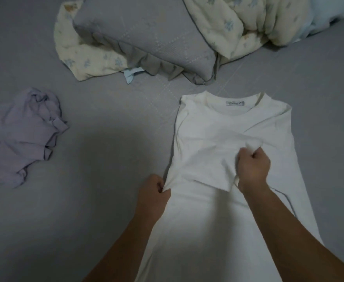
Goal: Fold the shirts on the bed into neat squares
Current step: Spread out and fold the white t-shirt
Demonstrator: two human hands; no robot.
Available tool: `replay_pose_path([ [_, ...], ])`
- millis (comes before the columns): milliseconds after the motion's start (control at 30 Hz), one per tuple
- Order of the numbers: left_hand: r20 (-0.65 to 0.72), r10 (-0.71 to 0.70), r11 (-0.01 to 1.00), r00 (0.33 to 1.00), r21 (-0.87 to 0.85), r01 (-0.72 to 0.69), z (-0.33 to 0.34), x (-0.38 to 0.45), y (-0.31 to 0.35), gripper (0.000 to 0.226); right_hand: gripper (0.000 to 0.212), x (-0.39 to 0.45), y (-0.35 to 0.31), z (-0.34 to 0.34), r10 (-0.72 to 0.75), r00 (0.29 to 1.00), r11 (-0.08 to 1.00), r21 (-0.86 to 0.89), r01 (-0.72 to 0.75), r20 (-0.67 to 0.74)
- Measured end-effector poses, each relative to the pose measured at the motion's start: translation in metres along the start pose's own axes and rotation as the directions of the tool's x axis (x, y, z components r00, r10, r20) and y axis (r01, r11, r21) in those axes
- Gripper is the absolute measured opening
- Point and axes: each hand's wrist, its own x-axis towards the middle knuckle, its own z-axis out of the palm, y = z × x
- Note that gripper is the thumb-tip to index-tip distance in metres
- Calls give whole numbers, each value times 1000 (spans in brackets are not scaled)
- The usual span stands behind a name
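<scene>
Right of centre on the grey bed (pixel 110 200) lies a white T-shirt (pixel 218 131). Left hand (pixel 153 192) pinches its left edge; right hand (pixel 252 165) grips a folded-in sleeve.

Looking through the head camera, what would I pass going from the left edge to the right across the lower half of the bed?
Crumpled lilac shirt → bare grey bed sheet → left hand pinching the white shirt's edge → right hand gripping a bunch of the white shirt.

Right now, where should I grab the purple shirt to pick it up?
Pinch the purple shirt at its bunched top edge, reaching down from above. It lies crumpled on the bed, so those raised folds give fingers something to catch.
</scene>
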Motion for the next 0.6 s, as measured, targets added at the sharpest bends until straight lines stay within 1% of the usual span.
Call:
replay_pose_path([
  [33,19,-15,1000,1000,22,15,1,-1,-1,26,8,5,0,-1,44,999,999,-25,-44,23],
  [67,41,-35,997,999,65,32,2,-1,-3,22,7,8,4,-2,126,990,989,-86,-120,69],
  [133,56,-43,991,997,132,35,3,-4,-4,23,22,12,13,-5,256,958,952,-203,-228,125],
  [167,54,-37,990,998,136,29,3,-5,-4,28,32,13,15,-6,264,957,948,-218,-234,120],
  [200,51,-29,990,998,139,22,2,-6,-4,32,43,12,13,-6,225,970,954,-222,-201,90],
  [233,55,-20,988,998,154,11,2,-7,-3,35,55,8,9,-7,153,987,957,-258,-136,50],
  [267,64,-12,984,998,177,1,1,-8,-5,35,66,3,5,-6,34,999,940,-340,-21,33],
  [300,71,-3,980,997,199,-11,0,-11,-6,35,75,-6,1,-4,-137,988,877,-455,154,70],
  [333,76,0,976,997,218,-17,-1,-14,-10,33,81,-18,0,0,-324,931,752,-552,361,168],
  [367,79,-8,975,997,224,-10,-2,-18,-13,31,84,-30,1,7,-468,827,588,-589,554,311],
  [400,82,-23,976,996,216,5,-3,-22,-18,30,86,-39,4,15,-533,710,435,-571,696,460],
  [433,84,-40,978,996,208,22,-2,-27,-22,29,86,-45,8,24,-530,612,317,-532,785,587],
  [467,84,-47,977,995,212,28,-2,-32,-26,29,86,-48,15,31,-486,554,236,-508,828,676],
  [500,83,-50,973,995,228,30,-1,-38,-30,28,85,-47,24,36,-424,546,193,-517,834,722],
  [533,80,-56,971,995,235,36,0,-42,-34,27,85,-43,33,37,-359,590,191,-562,805,723],
  [567,78,-73,972,994,227,53,1,-45,-36,25,86,-36,42,33,-296,675,229,-636,737,676],
  [600,89,-96,973,991,218,75,0,-46,-37,23,86,-28,49,25,-243,765,286,-710,644,596],
])
